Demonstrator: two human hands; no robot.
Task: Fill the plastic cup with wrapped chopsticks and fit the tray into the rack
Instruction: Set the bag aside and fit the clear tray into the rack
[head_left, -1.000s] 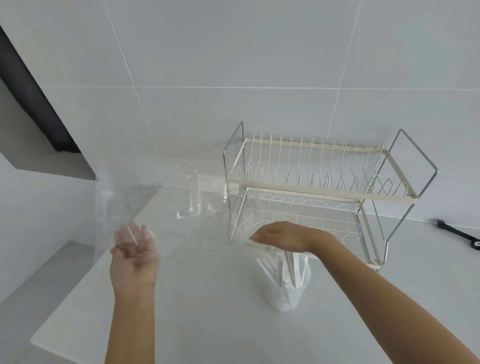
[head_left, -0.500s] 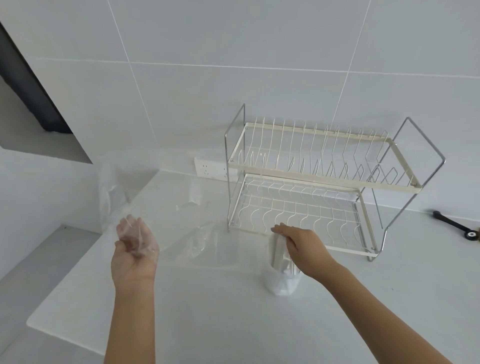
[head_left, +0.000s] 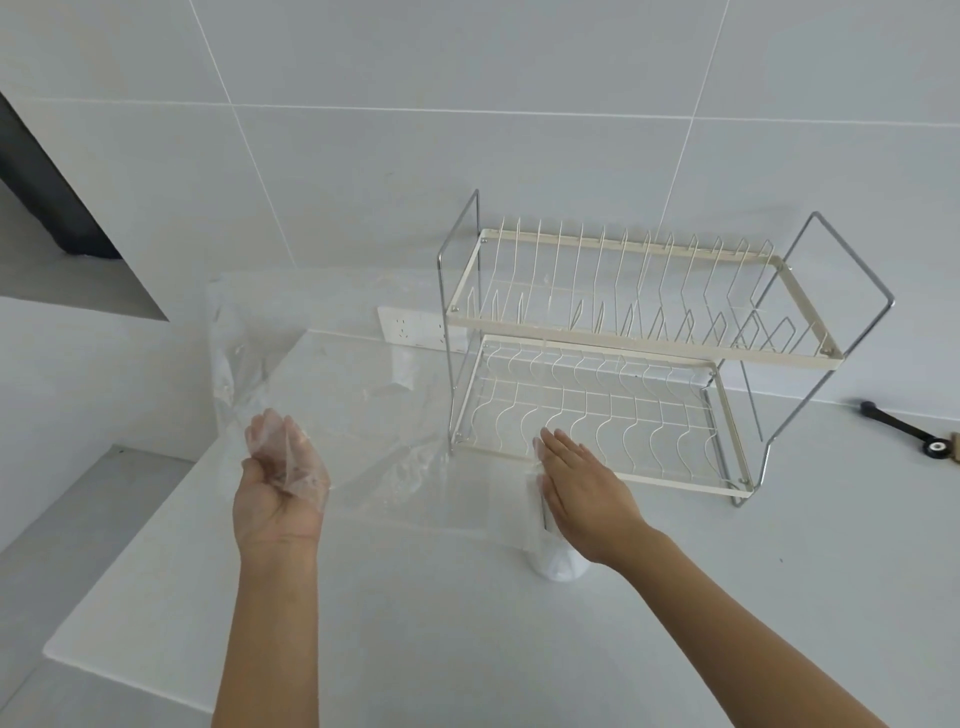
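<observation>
A clear plastic tray (head_left: 363, 415) is held tilted over the left of the white counter, its far edge raised. My left hand (head_left: 280, 473), palm up, has its fingers curled on the tray's near left corner. The white plastic cup (head_left: 558, 564) stands on the counter in front of the rack, with wrapped chopsticks (head_left: 535, 499) standing upright in it. My right hand (head_left: 582, 483) lies flat on top of the chopsticks, fingers stretched out, and hides most of them. The two-tier wire dish rack (head_left: 623, 338) stands against the wall just behind the cup.
A black-handled tool (head_left: 898, 428) lies on the counter to the right of the rack. A wall socket (head_left: 410, 330) sits left of the rack behind the tray. The counter's edge (head_left: 130, 670) runs along the near left, with a lower ledge beyond it.
My right hand came off the tray's right side, dropped onto the chopsticks in the cup and flattened out. My left hand still holds the tray, which sits a little lower.
</observation>
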